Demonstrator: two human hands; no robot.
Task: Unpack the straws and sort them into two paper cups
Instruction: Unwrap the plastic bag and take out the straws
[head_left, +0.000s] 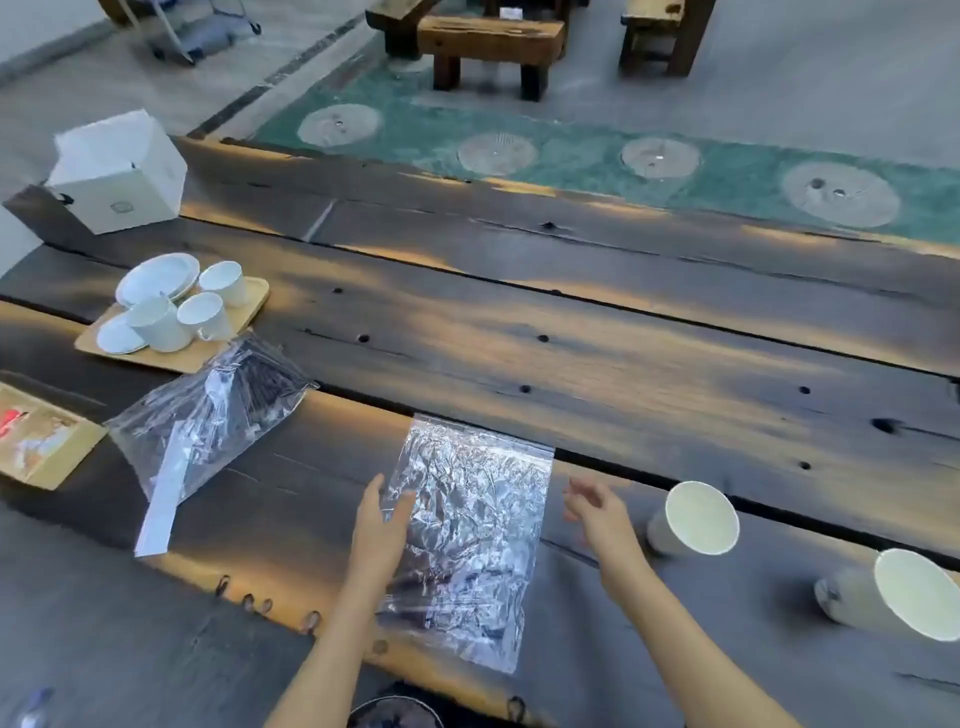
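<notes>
Head-worn camera looks forward and down, close over the table (571, 322).

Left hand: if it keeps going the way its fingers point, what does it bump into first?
Probably the crinkly plastic bag; the left hand already lies at its edge, fingers pointing across it.

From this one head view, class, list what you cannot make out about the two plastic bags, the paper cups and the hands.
- Near bag: crinkled glare hides its contents; straws cannot be confirmed.
- Far bag: dark straws show, but glare makes them uncountable.
- Right cup: cut off by the frame edge and blurred.
- Middle cup: lying tilted; its inside bottom is unreadable.
- Left hand: touches the near bag; grip unclear.
- Right hand: motion-blurred, holding nothing.
</notes>
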